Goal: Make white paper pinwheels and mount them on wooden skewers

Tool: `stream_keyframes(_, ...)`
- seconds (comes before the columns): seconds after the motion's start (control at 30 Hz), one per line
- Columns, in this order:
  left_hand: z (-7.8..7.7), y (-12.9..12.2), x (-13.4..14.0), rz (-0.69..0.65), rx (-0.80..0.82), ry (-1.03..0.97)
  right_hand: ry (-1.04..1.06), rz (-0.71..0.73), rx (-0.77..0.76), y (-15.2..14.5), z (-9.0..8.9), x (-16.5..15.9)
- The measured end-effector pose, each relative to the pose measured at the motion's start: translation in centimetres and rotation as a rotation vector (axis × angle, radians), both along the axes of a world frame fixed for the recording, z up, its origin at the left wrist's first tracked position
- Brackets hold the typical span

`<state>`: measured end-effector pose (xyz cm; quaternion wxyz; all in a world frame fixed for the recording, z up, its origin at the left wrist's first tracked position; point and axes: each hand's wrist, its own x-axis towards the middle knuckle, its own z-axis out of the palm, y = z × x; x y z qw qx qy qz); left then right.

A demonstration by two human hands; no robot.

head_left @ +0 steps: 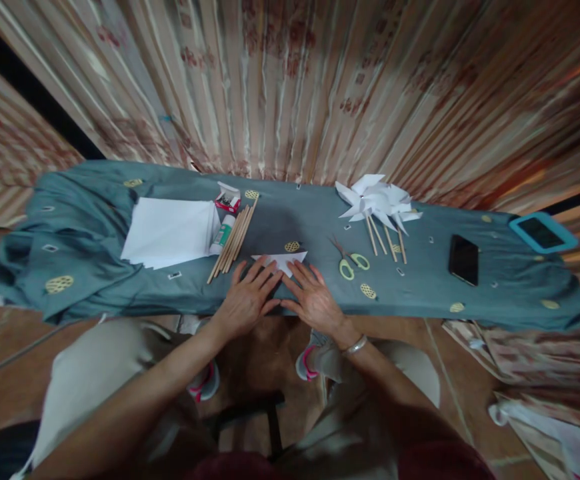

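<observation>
A white sheet of paper folded into a triangle [284, 261] lies flat near the table's front edge, its long edge facing away from me. My left hand [248, 299] presses on its left part with fingers stretched out. On its right part rests my right hand [315, 296], fingers also spread flat, a bracelet at the wrist. The two thumbs nearly meet, and the hands hide much of the paper's lower part. Just left of my left hand lie several wooden sticks [235, 241]. Scissors with green handles [353, 264] sit to the right of my right hand.
At left are a stack of white paper [170, 231], a glue stick [223, 235] and a small red box of pins [228, 198]. Several paper pinwheels [377, 202] lie back right, near a black phone [464, 260] and a blue-framed device [543, 233]. A green-grey cloth [300, 213] covers the table.
</observation>
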<state>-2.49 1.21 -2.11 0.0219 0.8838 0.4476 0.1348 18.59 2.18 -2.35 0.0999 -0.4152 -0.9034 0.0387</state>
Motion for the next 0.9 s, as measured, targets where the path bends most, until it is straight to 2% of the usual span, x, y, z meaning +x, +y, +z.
stream_keyframes(0.2,-0.7,0.1,0.4,0.039,-0.031,0.028,0.048,-0.011,-0.004,-0.4,-0.1,-0.6)
stream_keyframes(0.37,-0.7,0.1,0.2,0.044,-0.038,0.016,0.103,-0.098,0.040,-0.8,-0.6,-1.7)
stream_keyframes(0.63,-0.5,0.3,0.2,0.037,-0.050,0.006,0.072,-0.246,0.057,1.5,-0.4,-0.3)
stream_keyframes(0.8,-0.3,0.2,0.2,0.049,-0.055,0.002,0.058,-0.238,0.075,1.0,-0.1,-0.1)
stream_keyframes(0.9,-0.2,0.1,0.3,0.050,-0.064,0.005,0.084,-0.116,0.053,-0.3,0.0,-0.4)
